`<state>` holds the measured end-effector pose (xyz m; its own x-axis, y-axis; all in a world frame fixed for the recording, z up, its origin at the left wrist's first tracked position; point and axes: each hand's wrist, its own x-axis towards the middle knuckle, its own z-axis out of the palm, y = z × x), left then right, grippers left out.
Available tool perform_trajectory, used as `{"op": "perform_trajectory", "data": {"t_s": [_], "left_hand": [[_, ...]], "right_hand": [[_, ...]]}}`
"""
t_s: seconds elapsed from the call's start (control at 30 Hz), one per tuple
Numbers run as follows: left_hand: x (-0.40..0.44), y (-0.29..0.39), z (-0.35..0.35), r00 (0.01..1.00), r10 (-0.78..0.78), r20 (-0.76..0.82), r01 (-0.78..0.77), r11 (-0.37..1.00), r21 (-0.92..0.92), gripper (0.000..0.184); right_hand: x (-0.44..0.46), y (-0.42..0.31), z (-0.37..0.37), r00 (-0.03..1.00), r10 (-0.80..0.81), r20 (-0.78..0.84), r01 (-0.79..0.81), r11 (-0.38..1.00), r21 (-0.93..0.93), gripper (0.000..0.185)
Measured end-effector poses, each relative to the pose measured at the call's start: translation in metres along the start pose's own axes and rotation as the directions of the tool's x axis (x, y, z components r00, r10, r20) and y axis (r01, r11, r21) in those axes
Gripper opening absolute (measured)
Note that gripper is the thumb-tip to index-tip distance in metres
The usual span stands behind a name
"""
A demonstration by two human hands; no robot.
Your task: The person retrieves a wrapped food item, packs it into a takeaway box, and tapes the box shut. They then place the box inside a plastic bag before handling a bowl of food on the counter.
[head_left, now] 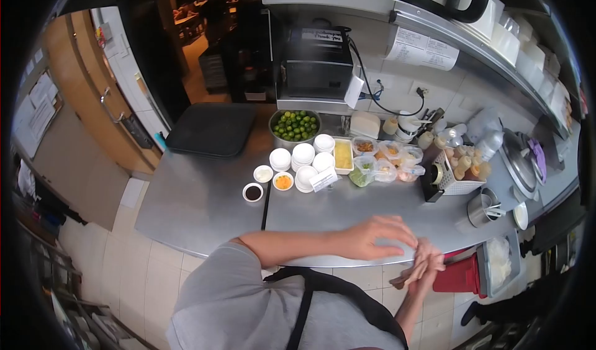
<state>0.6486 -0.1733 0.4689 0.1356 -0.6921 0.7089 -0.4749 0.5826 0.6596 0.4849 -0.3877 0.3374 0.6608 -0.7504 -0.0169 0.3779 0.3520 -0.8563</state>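
A person's bare hands come close together at the near edge of a steel counter (205, 195), the left hand (386, 236) with fingers loosely spread and curved, the right hand (426, 262) blurred, so whether its grip is pinching anything cannot be told. Nearest the right hand, a red bin (458, 277) stands just past the counter's edge, beside a grey tub (515, 260) holding crumpled clear plastic (498, 257). On the counter, a metal bowl (292, 144) brims with small green citrus (297, 125). In front of it, white cups (280, 159) rise in stacks near three filled ones: a cup of dark liquid (252, 193), a cup of orange-yellow pieces (283, 181) and a cup of something pale (262, 174). Beside the stacks, a rectangular tray (343, 156) carries pale yellow contents, next to a cluster of clear tubs (385, 170) with green, brown, orange and pinkish fillings. To their right, a white perforated basket (456, 187) holds upright squeeze bottles (463, 166), some tan inside, and a metal pot (477, 215) contains utensils (494, 212).
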Motion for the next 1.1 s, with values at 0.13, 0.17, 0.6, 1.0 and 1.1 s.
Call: {"op": "perform_trajectory", "data": {"t_s": [0.13, 0.17, 0.6, 1.0, 1.1], "left_hand": [[0.042, 0.111, -0.049, 0.96, 0.253, -0.123, -0.188, 0.901, 0.39, 0.021], [0.046, 0.112, -0.05, 0.791, 0.599, -0.128, -0.492, 0.746, 0.448, 0.016], [0.108, 0.229, 0.056, 0.828, 0.544, 0.138, -0.414, 0.426, 0.805, 0.025], [0.073, 0.299, 0.103, 0.951, 0.309, 0.037, -0.193, 0.493, 0.849, 0.023], [0.064, 0.306, 0.114, 0.903, 0.43, -0.003, -0.2, 0.426, 0.883, 0.024]], "right_hand": [[0.087, -0.012, -0.058, 0.985, -0.17, 0.012, 0.154, 0.859, -0.488, 0.039], [0.122, 0.006, -0.088, 0.962, -0.163, 0.221, 0.274, 0.617, -0.738, 0.047], [0.188, 0.138, -0.053, 0.667, 0.123, 0.735, 0.732, -0.289, -0.617, 0.066], [-0.035, 0.234, 0.115, -0.279, 0.184, 0.943, 0.921, 0.331, 0.208, 0.053], [-0.044, 0.252, 0.136, -0.382, 0.181, 0.907, 0.904, 0.278, 0.325, 0.049]]}}
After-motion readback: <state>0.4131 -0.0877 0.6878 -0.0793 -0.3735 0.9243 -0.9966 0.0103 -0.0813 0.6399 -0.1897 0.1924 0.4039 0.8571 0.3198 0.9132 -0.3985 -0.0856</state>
